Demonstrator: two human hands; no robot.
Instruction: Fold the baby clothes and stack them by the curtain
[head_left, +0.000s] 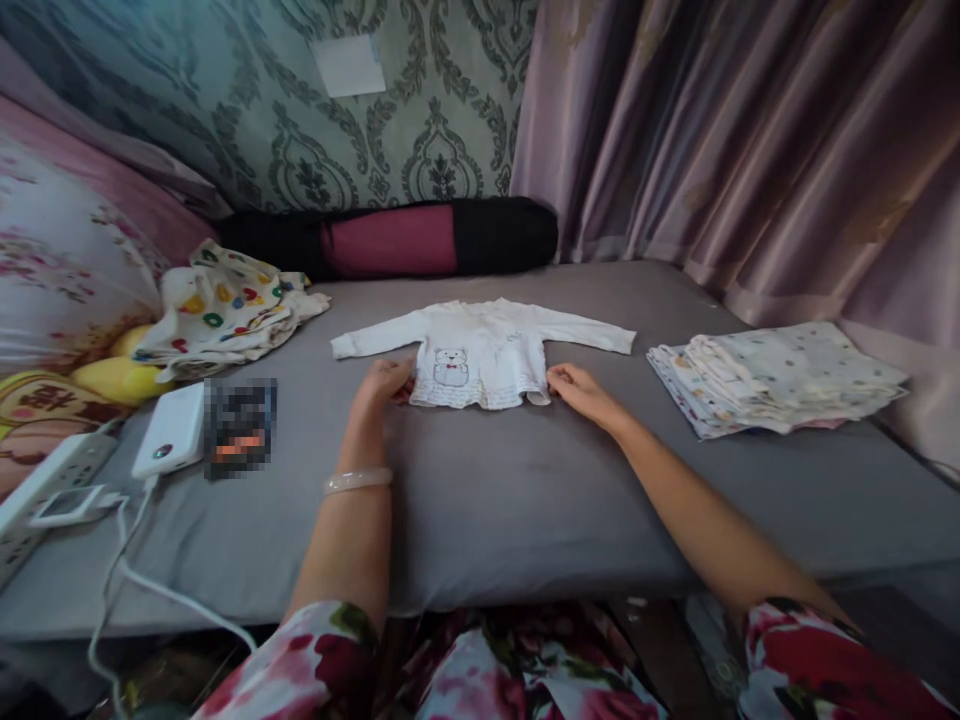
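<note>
A small white baby shirt (484, 350) lies spread flat on the grey sheet, its sleeves stretched out to both sides and its hem toward me. A bear drawing with a red bow shows on its lower left front. My left hand (388, 382) is closed at the shirt's lower left corner, with its fingertips partly hidden. At the lower right corner, my right hand (581, 392) pinches the edge of the hem between thumb and fingers.
A stack of folded baby clothes (780, 380) sits to the right. Patterned clothes (232, 305) lie crumpled at the left, near a white power bank (171, 430), a power strip (52, 490) and cables. Behind the shirt runs a long black and maroon bag (390, 240).
</note>
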